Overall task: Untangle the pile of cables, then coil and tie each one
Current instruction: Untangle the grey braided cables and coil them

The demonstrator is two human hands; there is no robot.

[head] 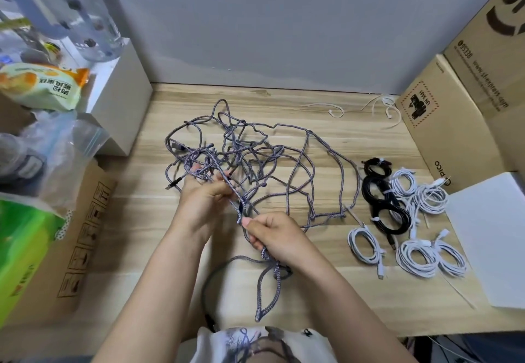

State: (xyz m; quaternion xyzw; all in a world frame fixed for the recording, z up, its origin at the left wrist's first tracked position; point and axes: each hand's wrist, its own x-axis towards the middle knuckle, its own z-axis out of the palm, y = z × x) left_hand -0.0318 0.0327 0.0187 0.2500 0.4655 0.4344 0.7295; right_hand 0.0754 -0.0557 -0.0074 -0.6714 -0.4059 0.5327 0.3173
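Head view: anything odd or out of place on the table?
Nothing damaged or spilled. The grey braided tangle is still unsorted between both hands, left hand, right hand. Loose white ties lie scattered at the back, apart from the coiled cables.

We read "PICO" on the tall brown cardboard box [451, 141] at right, plus a red-dashed hazard label "UN 3481". Big tilted carton [488, 50] behind it: web address, too blurred. Snack bag print unreadable.
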